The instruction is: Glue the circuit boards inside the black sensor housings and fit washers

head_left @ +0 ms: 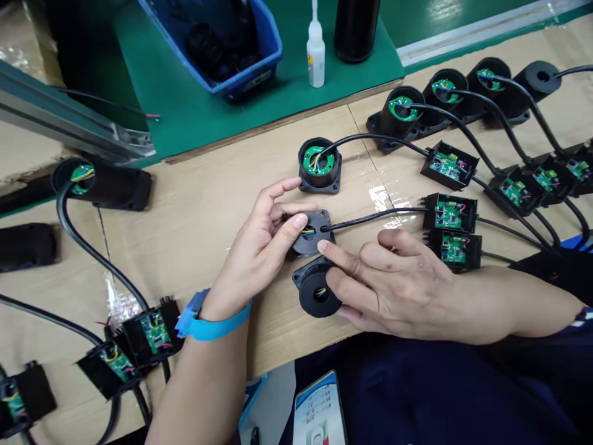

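Note:
My left hand (259, 247), with a blue wrist strap, pinches a round grey-black cover plate (313, 233) that has coloured wires showing through its centre hole. My right hand (393, 281) lies beside it, index finger touching the plate's edge where a black cable (370, 217) leaves it. The palm and lower fingers of that hand grip a black cylindrical housing (317, 293) lying on the cardboard. Just beyond the plate stands another open housing (319, 164) with a green circuit board inside.
Small open black boxes with green boards (450, 213) sit at right, cabled to a row of housings (440, 93) at the back right. More boxes (139, 337) lie at lower left. A blue bin (217, 37), a glue bottle (315, 52) and a black cylinder (356, 28) stand on the green mat.

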`<state>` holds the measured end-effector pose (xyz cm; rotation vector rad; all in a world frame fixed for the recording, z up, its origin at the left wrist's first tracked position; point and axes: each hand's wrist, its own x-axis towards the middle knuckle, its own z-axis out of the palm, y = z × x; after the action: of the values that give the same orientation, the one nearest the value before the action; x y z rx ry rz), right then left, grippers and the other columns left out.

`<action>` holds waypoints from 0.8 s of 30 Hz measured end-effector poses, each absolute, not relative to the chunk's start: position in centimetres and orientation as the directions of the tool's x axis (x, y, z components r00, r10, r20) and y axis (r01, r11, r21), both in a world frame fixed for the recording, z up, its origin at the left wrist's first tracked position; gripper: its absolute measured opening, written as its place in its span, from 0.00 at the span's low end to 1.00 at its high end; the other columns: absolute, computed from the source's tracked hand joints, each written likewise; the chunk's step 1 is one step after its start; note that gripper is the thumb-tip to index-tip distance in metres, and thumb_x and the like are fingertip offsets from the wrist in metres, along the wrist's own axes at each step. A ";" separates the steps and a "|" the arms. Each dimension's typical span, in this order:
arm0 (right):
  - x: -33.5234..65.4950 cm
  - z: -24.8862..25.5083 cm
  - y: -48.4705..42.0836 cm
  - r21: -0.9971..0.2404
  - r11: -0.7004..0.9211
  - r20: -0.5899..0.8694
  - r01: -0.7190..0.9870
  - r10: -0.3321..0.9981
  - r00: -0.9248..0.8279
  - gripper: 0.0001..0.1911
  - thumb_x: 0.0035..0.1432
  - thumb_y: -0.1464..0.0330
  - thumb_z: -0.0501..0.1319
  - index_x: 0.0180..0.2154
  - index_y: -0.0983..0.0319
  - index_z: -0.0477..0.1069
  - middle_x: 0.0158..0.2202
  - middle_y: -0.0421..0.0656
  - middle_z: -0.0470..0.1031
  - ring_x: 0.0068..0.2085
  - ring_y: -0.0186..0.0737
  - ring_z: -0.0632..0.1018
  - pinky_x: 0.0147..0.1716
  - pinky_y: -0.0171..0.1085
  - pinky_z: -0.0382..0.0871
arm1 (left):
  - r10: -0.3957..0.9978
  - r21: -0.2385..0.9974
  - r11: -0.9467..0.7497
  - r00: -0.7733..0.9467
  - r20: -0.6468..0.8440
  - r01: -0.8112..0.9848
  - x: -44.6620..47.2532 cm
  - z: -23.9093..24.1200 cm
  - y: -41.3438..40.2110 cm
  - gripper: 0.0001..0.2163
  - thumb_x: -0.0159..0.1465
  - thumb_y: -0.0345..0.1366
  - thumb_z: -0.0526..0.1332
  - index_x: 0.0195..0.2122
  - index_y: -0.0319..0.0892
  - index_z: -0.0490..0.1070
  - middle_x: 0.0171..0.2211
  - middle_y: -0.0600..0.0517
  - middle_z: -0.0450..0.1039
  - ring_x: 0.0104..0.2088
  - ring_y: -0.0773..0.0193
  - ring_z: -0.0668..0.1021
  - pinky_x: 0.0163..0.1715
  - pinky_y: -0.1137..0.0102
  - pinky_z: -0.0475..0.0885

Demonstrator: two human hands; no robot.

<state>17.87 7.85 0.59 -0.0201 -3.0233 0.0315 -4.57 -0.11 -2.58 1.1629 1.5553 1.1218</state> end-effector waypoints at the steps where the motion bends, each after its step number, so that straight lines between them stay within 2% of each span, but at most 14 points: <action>1: 17.9 0.6 7.8 -0.016 1.000 0.109 0.018 0.019 -0.994 0.15 0.74 0.60 0.50 0.54 0.60 0.64 0.67 0.54 0.65 0.52 0.46 0.69 0.51 0.49 0.59 | 0.972 0.963 0.161 -0.207 -0.115 0.217 -4.5 -2.3 -0.9 0.25 0.73 0.47 0.57 0.68 0.46 0.57 0.58 0.45 0.75 0.59 0.57 0.77 0.62 0.59 0.72; 4: 18.0 0.8 7.8 0.004 1.000 0.108 0.023 0.022 -0.994 0.16 0.74 0.60 0.48 0.54 0.62 0.64 0.65 0.54 0.66 0.51 0.47 0.69 0.50 0.49 0.59 | 0.960 0.924 0.158 -0.273 -0.061 0.349 -3.5 -1.8 -4.0 0.26 0.74 0.47 0.54 0.71 0.51 0.53 0.70 0.48 0.60 0.71 0.55 0.63 0.71 0.55 0.60; 7: 18.0 0.9 7.8 0.016 1.000 0.117 0.020 0.018 -0.993 0.17 0.73 0.60 0.50 0.54 0.62 0.65 0.64 0.52 0.67 0.48 0.46 0.70 0.49 0.48 0.59 | 0.961 0.861 0.174 -0.275 -0.041 0.479 -1.9 -2.1 -6.9 0.38 0.69 0.49 0.63 0.74 0.56 0.42 0.76 0.51 0.43 0.76 0.50 0.49 0.75 0.50 0.49; 9: 17.9 0.9 7.8 0.009 1.000 0.129 0.022 0.021 -0.991 0.16 0.73 0.60 0.51 0.53 0.62 0.66 0.64 0.51 0.68 0.47 0.47 0.71 0.48 0.48 0.60 | 0.952 0.840 0.209 -0.299 -0.059 0.501 -1.0 -2.6 -7.9 0.44 0.66 0.48 0.66 0.75 0.56 0.37 0.77 0.51 0.37 0.76 0.49 0.44 0.75 0.47 0.45; 11: 17.8 0.9 7.8 -0.011 1.000 0.150 0.021 0.022 -0.988 0.15 0.73 0.60 0.50 0.52 0.62 0.67 0.64 0.52 0.68 0.48 0.47 0.71 0.49 0.48 0.59 | 0.944 0.847 0.234 -0.320 -0.081 0.477 -0.5 -3.0 -8.2 0.44 0.67 0.47 0.65 0.75 0.58 0.35 0.77 0.52 0.35 0.77 0.49 0.42 0.74 0.45 0.43; 15: 17.7 1.1 7.8 -0.055 0.998 0.173 0.013 0.023 -0.985 0.14 0.74 0.62 0.50 0.50 0.64 0.68 0.61 0.55 0.70 0.48 0.47 0.71 0.48 0.48 0.59 | 0.962 0.848 0.218 -0.254 -0.103 0.483 -0.5 -3.0 -7.9 0.38 0.71 0.46 0.60 0.74 0.62 0.35 0.77 0.53 0.38 0.76 0.49 0.46 0.73 0.42 0.43; 19: 17.9 1.2 7.7 -0.061 0.998 0.200 -0.003 0.009 -0.980 0.12 0.72 0.64 0.53 0.50 0.64 0.68 0.61 0.56 0.70 0.50 0.48 0.72 0.48 0.47 0.60 | 0.983 0.742 0.147 -0.183 -0.034 0.654 -1.4 -2.3 -7.4 0.37 0.71 0.47 0.59 0.75 0.56 0.37 0.76 0.48 0.44 0.75 0.49 0.51 0.72 0.45 0.53; 21: 17.9 1.0 7.7 -0.054 0.999 0.234 -0.001 0.012 -0.972 0.12 0.71 0.64 0.54 0.49 0.64 0.68 0.61 0.57 0.71 0.50 0.47 0.72 0.48 0.46 0.60 | 0.991 0.604 0.022 -0.099 0.093 0.797 -2.2 -2.0 -6.5 0.37 0.71 0.53 0.57 0.75 0.51 0.41 0.75 0.45 0.49 0.76 0.47 0.50 0.71 0.47 0.54; 24: 17.8 0.9 7.5 -0.014 1.000 0.288 0.023 0.026 -0.957 0.14 0.70 0.63 0.55 0.50 0.65 0.69 0.61 0.57 0.72 0.52 0.46 0.71 0.51 0.45 0.60 | 0.951 0.286 -0.138 0.046 0.304 0.948 -3.7 -1.4 -4.5 0.32 0.71 0.54 0.56 0.72 0.46 0.55 0.68 0.43 0.65 0.75 0.47 0.52 0.71 0.50 0.49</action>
<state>17.76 7.54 0.91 -0.0351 -2.8490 0.0152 -3.73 -4.49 -1.45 2.2672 2.0579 0.6700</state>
